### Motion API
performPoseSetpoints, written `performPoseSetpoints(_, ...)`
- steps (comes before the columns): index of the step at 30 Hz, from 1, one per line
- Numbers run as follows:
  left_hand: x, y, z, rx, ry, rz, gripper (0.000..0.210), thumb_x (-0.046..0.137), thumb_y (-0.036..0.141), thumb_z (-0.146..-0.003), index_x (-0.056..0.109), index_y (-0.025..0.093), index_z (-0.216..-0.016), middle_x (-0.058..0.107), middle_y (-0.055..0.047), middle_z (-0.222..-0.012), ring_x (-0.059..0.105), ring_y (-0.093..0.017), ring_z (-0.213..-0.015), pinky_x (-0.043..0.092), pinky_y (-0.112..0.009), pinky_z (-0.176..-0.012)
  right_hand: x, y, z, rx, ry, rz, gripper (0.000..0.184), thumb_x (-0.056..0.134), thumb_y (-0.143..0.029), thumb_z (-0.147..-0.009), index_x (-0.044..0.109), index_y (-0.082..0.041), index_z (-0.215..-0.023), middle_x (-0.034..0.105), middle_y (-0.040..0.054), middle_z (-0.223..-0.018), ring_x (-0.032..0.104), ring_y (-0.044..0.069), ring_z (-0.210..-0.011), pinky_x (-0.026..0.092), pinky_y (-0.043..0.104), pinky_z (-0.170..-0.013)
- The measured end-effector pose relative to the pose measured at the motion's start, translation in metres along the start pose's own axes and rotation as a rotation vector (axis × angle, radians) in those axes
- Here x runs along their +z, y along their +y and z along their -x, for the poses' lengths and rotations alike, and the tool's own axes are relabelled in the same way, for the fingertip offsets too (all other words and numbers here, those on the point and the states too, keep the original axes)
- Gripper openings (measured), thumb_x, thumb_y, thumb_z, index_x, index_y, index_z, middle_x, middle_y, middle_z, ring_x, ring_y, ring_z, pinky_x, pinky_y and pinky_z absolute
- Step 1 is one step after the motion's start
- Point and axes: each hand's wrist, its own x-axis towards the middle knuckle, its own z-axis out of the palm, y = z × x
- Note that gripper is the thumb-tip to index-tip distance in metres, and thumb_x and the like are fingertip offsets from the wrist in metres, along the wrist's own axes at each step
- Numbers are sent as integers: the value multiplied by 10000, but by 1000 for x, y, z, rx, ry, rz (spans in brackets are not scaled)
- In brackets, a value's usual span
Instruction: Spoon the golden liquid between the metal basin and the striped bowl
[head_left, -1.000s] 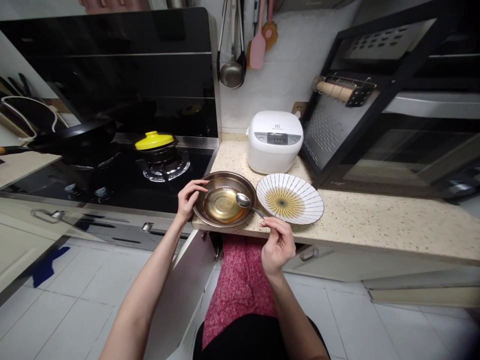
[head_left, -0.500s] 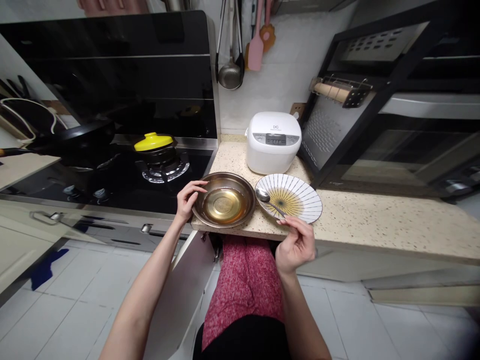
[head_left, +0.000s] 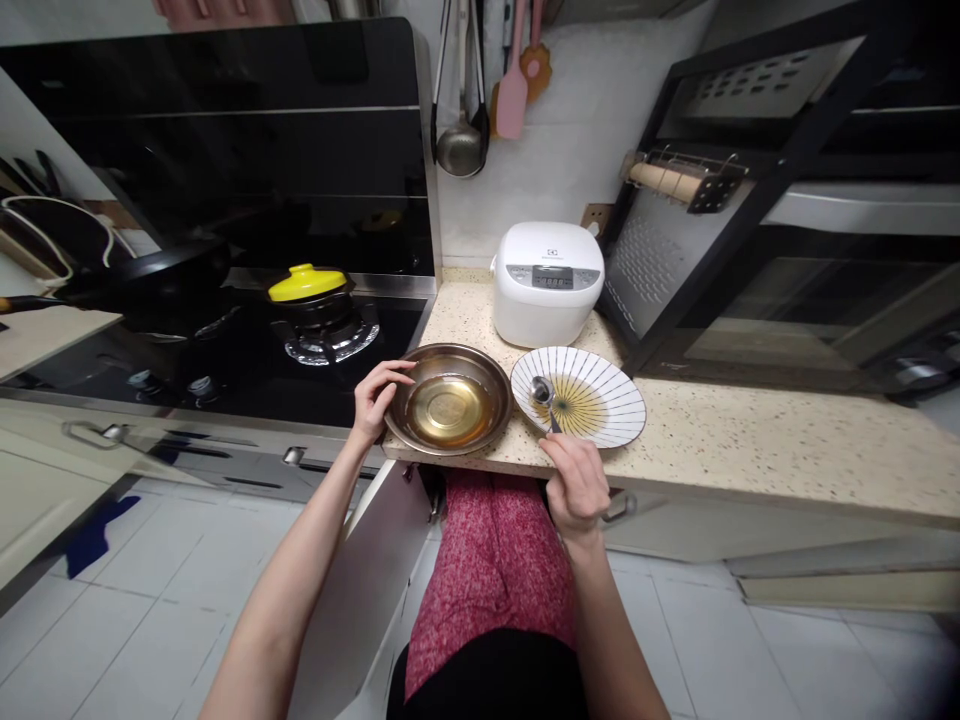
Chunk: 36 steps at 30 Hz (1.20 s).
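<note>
My left hand [head_left: 377, 398] is at the left rim of a wide metal bowl [head_left: 499, 400], its fingers reaching over the edge and its thumb on the near side. Amber-brown liquid lies in the bowl. My right hand [head_left: 579, 482] pinches the handle of a metal spoon [head_left: 541, 390]. The spoon's head is over the left part of a white plate [head_left: 622, 400] with dark radiating lines. Yellowish liquid pools in the middle of this plate. Bowl and plate stand side by side on the counter.
Behind the plate stands a white rice cooker [head_left: 548, 295]. A pot with a yellow lid [head_left: 307, 285] sits on the hob, with a black wok [head_left: 161, 280] further left. A black oven [head_left: 810, 310] is at right. Below, a cabinet door [head_left: 367, 590] hangs ajar.
My right hand has moved left and slightly down, turning the spoon more upright. The spoon's head has shifted a little right over the plate. My left hand stays at the bowl.
</note>
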Motion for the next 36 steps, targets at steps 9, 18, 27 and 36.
performPoseSetpoints(9, 0, -1, 0, 1, -2, 10, 384, 551, 497, -1005, 791, 212, -912, 774, -119, -1193, 699, -319, -1116, 520, -510, -1019, -3, 3, -2, 37, 34, 11, 471, 443, 5, -935, 722, -256, -1211, 783, 70, -1002, 754, 218, -931, 624, 391, -803)
performPoseSetpoints(18, 0, -1, 1, 9, 0, 23, 375, 557, 484, -1008, 793, 206, -919, 774, -117, -1198, 698, -315, -1119, 517, -499, -1024, 9, -30, -10, 282, 282, -134, 260, 565, -53, -984, 719, -240, -1079, 760, 39, -917, 764, 202, -855, 637, 376, -767)
performPoseSetpoints(27, 0, -2, 0, 17, -1, 17, 395, 555, 503, -1009, 794, 205, -909, 777, -120, -1187, 701, -315, -1106, 524, -493, -1002, 33, -50, -2, 319, 72, -285, 294, 530, -2, -974, 710, -222, -1051, 765, 47, -941, 751, 176, -888, 628, 348, -818)
performPoseSetpoints(36, 0, -2, 1, 13, 0, 36, 368, 563, 472, -1010, 799, 205, -917, 776, -116, -1194, 696, -310, -1115, 514, -489, -1014, 41, -48, 1, 353, 35, -313, 285, 523, -32, -986, 722, -230, -1042, 771, 40, -937, 751, 173, -895, 619, 338, -825)
